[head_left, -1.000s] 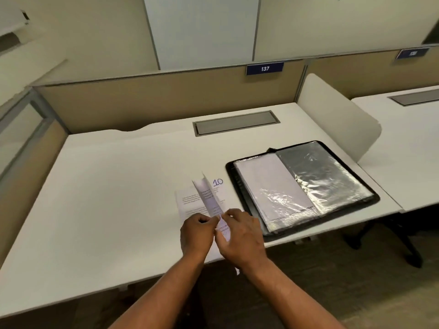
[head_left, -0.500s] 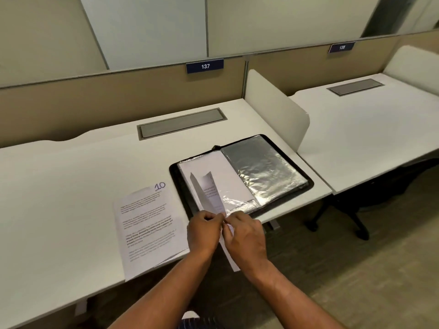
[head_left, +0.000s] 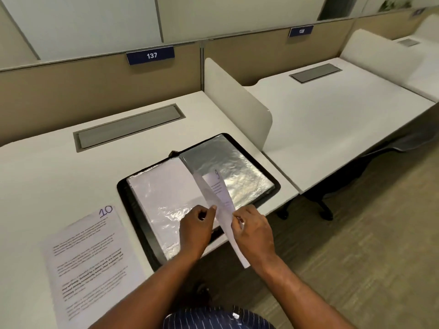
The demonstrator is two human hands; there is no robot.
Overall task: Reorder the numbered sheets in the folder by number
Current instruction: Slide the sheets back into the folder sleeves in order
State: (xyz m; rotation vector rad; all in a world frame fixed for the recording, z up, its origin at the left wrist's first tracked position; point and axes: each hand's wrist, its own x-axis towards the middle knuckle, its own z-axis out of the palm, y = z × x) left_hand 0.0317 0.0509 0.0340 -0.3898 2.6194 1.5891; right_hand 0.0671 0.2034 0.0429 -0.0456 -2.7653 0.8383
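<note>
A black folder (head_left: 133, 210) with clear plastic sleeves lies open on the white desk (head_left: 47, 176), near its front right corner. Above the folder's near edge both hands hold a curled printed sheet marked 9 (head_left: 219, 193), which stands almost edge-on to me. My left hand (head_left: 196, 230) pinches its left side and my right hand (head_left: 253, 230) pinches its right side. The sheet's lower end hangs past the desk edge. Another printed sheet marked 10 (head_left: 92, 262) lies flat on the desk, left of the folder.
A white divider panel (head_left: 235, 103) stands right of the folder, with a second desk (head_left: 332, 119) beyond it. A grey cable hatch (head_left: 129, 125) is set in the desk behind the folder. Beige partitions close the back.
Both hands have carried the curled sheet from over sheet 10 rightward to above the folder. My view has turned right, so sheet 10 now lies uncovered at the left.
</note>
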